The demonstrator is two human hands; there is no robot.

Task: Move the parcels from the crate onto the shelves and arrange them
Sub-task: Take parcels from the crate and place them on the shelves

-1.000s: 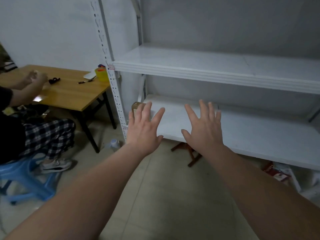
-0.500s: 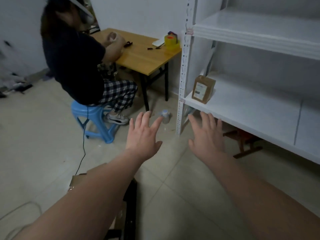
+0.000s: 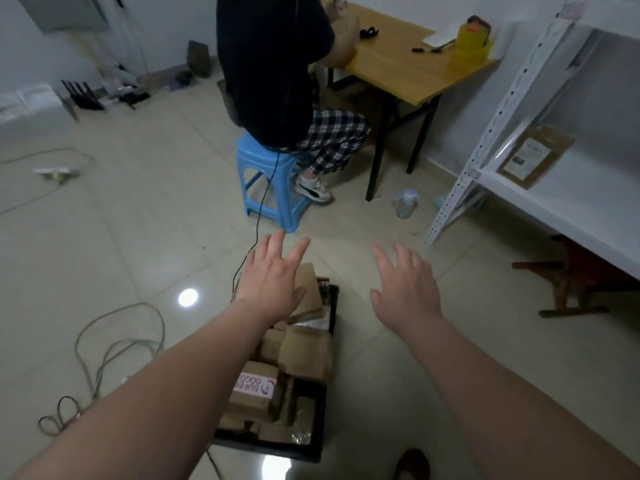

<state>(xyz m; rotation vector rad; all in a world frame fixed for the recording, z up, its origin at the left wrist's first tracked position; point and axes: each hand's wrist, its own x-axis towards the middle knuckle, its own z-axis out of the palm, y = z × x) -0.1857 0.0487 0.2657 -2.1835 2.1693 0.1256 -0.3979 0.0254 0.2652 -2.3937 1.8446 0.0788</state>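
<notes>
Both hands spread, empty: left hand (image 3: 273, 282) over crate (image 3: 322, 420), right hand (image 3: 405, 285) beside it. Next: grasp a parcel (image 3: 254, 389) for the shelf (image 3: 568, 209).

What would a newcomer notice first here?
Two open hands reach out, the left hand over a black crate of brown parcels on the floor, the right hand beside it. One parcel stands on the white shelf at right; a person sits on a blue stool beyond.

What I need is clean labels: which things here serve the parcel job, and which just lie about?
Job: crate, parcels in it, parcel on the shelf, shelves, left hand, right hand, both open.
Lying about: bottle, floor cables, blue stool, wooden table.
</notes>
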